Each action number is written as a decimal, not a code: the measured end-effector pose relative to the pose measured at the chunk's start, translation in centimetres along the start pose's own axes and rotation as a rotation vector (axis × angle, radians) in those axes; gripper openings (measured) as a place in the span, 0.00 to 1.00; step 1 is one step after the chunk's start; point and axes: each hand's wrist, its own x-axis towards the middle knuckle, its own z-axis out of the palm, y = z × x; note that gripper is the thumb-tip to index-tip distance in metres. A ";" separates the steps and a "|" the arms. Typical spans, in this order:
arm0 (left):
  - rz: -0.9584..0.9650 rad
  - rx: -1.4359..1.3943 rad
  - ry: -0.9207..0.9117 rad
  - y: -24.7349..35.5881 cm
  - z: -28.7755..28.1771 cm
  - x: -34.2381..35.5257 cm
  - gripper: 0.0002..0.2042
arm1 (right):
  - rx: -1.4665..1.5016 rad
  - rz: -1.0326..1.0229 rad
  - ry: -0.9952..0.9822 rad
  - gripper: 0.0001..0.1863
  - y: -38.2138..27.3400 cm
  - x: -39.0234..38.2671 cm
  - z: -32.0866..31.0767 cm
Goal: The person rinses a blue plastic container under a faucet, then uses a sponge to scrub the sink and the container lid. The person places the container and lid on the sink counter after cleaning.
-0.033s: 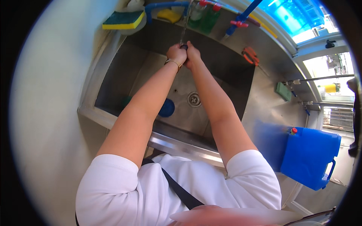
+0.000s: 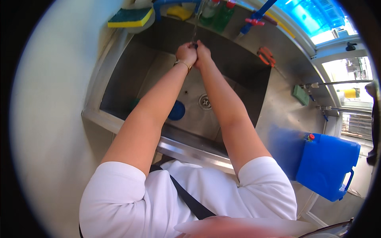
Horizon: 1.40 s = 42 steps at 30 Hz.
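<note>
Both my arms reach to the far side of a steel sink (image 2: 127,83), where a thin stream of water (image 2: 195,29) falls onto my hands. My left hand (image 2: 185,54), with a bracelet at its wrist, is closed against my right hand (image 2: 203,54). Between them shows a small dark object (image 2: 194,46), mostly covered by the fingers, so its kind cannot be made out. The fingers of my right hand also curl round it. Below my hands, a round drain (image 2: 204,102) and a blue round object (image 2: 177,110) lie on the sink floor.
A green-yellow sponge (image 2: 131,18) sits at the far left rim. Green bottles (image 2: 222,16), a blue tap with a pink handle (image 2: 254,22) and orange-handled scissors (image 2: 266,56) are along the back. At right are a green block (image 2: 301,95) and a blue jerrycan (image 2: 327,166).
The view has shifted very slightly. My hands stay together under the water, with the dark object a little more covered.
</note>
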 end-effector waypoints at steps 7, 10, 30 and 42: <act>0.202 0.065 0.047 -2.2 -1.0 -0.3 0.14 | -0.873 -0.306 0.172 0.27 2.8 2.4 -3.2; 0.235 0.168 0.038 -2.4 -0.8 -0.7 0.14 | -1.159 -0.353 0.058 0.25 7.9 1.6 -7.7; 0.067 0.148 -0.130 -6.4 0.9 0.8 0.15 | -1.630 -0.508 -0.046 0.22 13.1 5.3 -12.0; -0.350 -0.984 -0.376 -4.5 -2.6 -0.3 0.24 | -1.228 -0.631 -0.080 0.36 4.3 0.9 -1.8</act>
